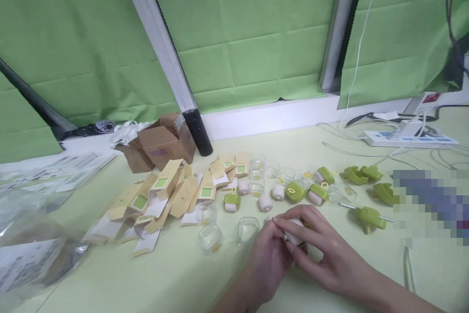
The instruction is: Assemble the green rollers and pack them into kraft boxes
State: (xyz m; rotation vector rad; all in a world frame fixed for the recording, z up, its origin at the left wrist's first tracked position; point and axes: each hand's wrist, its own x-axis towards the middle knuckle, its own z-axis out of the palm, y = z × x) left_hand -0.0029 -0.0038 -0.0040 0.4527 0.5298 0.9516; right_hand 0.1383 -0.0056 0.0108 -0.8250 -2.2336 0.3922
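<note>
Both hands meet low in the middle of the head view around a small rounded white case [294,238], partly hidden by the fingers. My left hand [270,259] cups it from the left. From the right, my right hand [322,249] presses fingertips and thumb against it. Just beyond them lie a bare white case [265,202], another white case [278,192] and a white case in a green cover [318,194]. A clear plastic box [248,229] stands beside my left hand. To the right, a green cover [370,218] rests by a thin metal rod [346,205].
Opened cardboard sleeves [185,196] are heaped at left, near a clear plastic bag [36,244]. A brown carton [164,139] and a black cylinder [198,132] stand at the back. A power strip [410,139] with loose cables lies back right. A blurred patch covers the right edge.
</note>
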